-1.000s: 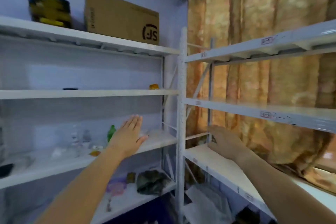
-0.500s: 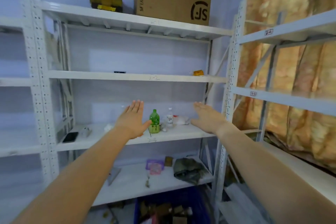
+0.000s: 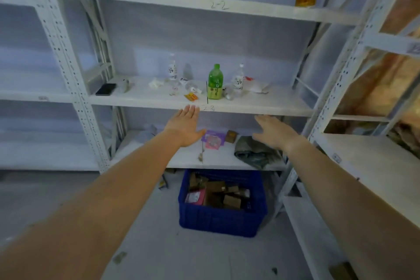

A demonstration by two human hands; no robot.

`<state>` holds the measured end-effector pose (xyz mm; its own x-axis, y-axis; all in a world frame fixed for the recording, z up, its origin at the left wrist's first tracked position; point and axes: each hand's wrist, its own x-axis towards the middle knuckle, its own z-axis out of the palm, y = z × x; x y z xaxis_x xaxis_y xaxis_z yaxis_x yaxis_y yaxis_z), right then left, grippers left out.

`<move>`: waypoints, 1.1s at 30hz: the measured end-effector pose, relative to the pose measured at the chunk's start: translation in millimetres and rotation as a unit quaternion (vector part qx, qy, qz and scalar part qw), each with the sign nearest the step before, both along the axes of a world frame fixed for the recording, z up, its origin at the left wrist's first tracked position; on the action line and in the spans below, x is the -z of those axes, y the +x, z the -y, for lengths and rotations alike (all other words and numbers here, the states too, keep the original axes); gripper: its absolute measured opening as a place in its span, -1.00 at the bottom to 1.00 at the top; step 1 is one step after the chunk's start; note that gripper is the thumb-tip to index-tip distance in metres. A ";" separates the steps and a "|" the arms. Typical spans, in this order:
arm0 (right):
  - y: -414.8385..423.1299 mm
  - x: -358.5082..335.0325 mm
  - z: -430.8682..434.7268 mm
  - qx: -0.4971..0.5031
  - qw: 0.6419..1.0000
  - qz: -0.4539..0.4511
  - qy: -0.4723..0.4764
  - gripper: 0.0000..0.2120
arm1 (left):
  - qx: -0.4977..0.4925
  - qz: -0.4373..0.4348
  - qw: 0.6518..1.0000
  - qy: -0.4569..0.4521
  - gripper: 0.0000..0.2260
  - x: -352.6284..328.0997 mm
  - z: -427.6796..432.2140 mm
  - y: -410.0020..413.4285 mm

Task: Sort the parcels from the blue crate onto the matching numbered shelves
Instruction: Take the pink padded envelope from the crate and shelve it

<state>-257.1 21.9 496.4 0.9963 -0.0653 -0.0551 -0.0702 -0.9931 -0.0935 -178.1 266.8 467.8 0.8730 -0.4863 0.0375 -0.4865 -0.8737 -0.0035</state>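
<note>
White rack (image 3: 75, 88) rises behind the blue crate (image 3: 222, 220), its boards stacked above the crate; the board two levels above the crate is hand-lettered 2-3 (image 3: 284, 102), and the one higher again 2-2 (image 3: 250, 8); the lowest board (image 3: 181, 159) overhangs the crate's far rim.

The crate sits on the floor, open-topped; the parcels (image 3: 218, 193) lie heaped inside it — brown cartons and one pink-faced packet, none lifted out.

Both bare forearms reach forward above the crate; left hand (image 3: 185, 126) flat, fingers straight and close together, holding nothing, its tips at the front edge of board 2-3, up and left of the crate; right hand (image 3: 272, 130) likewise flat with fingers slightly spread, holding nothing, up and right of the crate, somewhat blurred.

Crumpled grey-green bag (image 3: 254, 151) on the lowest board, just above the crate's right side; green bottle (image 3: 214, 82) upright on board 2-3, straight above the crate; purple packet (image 3: 213, 140) on the lowest board above the crate, between the two hands; black phone (image 3: 105, 89) on board 2-3, far up-left of the crate; small orange packet (image 3: 192, 97) just left of the bottle's foot, above the crate.
</note>
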 end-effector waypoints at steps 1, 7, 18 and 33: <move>9.6 15.6 3.6 -0.004 1.000 -0.016 0.005 -0.34 | -0.008 -0.010 1.000 0.007 -0.32 12.4 1.2 10.9; 74.2 105.0 29.7 0.012 0.994 -0.100 0.038 -0.34 | -0.016 -0.085 0.996 0.025 -0.32 91.2 30.5 88.7; 212.4 275.1 43.3 0.052 0.955 -0.245 0.157 -0.56 | -0.029 -0.230 0.971 0.063 -0.33 270.0 53.4 229.7; 367.4 628.5 25.9 -0.047 0.950 -0.285 0.115 -0.67 | -0.334 -0.457 0.774 -0.285 -0.54 630.3 117.7 297.4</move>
